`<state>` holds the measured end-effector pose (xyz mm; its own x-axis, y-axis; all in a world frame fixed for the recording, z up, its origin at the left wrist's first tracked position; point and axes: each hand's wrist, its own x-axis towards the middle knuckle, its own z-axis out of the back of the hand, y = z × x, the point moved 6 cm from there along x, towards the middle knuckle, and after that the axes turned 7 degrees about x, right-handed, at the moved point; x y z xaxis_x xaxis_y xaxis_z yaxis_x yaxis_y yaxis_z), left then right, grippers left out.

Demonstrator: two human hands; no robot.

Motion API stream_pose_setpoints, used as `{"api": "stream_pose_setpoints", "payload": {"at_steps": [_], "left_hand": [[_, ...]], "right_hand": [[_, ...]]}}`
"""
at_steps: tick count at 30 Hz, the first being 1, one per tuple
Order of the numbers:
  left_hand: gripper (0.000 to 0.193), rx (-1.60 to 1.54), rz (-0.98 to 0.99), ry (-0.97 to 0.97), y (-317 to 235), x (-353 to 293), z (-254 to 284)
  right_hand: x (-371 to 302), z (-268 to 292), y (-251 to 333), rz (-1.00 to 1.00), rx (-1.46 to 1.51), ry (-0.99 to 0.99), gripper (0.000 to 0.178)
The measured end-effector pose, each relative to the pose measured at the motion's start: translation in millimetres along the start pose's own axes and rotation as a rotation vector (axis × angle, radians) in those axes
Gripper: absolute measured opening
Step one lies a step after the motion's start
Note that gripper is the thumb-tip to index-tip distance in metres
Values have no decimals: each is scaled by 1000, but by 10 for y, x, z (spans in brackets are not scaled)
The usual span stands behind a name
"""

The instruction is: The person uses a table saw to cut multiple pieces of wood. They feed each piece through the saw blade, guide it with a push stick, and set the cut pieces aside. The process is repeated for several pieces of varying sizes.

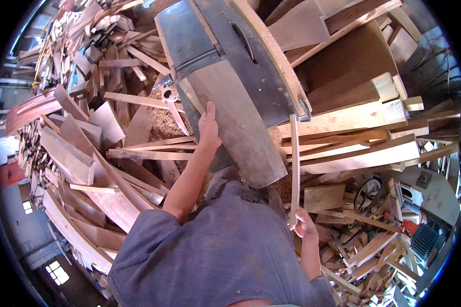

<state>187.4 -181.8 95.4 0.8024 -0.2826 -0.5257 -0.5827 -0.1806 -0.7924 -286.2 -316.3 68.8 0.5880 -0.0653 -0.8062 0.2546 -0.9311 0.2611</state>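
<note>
The left hand [209, 129] is clasping the wide board [235, 115], best held flat, as the right hand [306, 225] is pinching the thin strip [295, 169].

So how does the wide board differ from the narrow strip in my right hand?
The wide board is broad and grey-brown; the narrow strip is slim and paler. Your left hand touches the wide board's left edge, while your right hand grips the narrow strip's near end. Both are long and look wooden.

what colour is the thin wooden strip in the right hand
Pale tan: the thin wooden strip in the right hand shows best in the head view.
</note>
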Motion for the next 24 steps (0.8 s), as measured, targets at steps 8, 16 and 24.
{"api": "stream_pose_setpoints", "payload": {"at_steps": [8, 16, 24], "left_hand": [[60, 132, 97, -36, 585, 398, -384], [64, 69, 173, 9, 1098, 578, -882], [69, 37, 312, 150, 1478, -73, -928]], "right_hand": [[-556, 906, -240, 194, 25, -112, 40], [-600, 16, 405, 548, -6, -256, 54], [180, 319, 303, 626, 151, -584, 44]]}}
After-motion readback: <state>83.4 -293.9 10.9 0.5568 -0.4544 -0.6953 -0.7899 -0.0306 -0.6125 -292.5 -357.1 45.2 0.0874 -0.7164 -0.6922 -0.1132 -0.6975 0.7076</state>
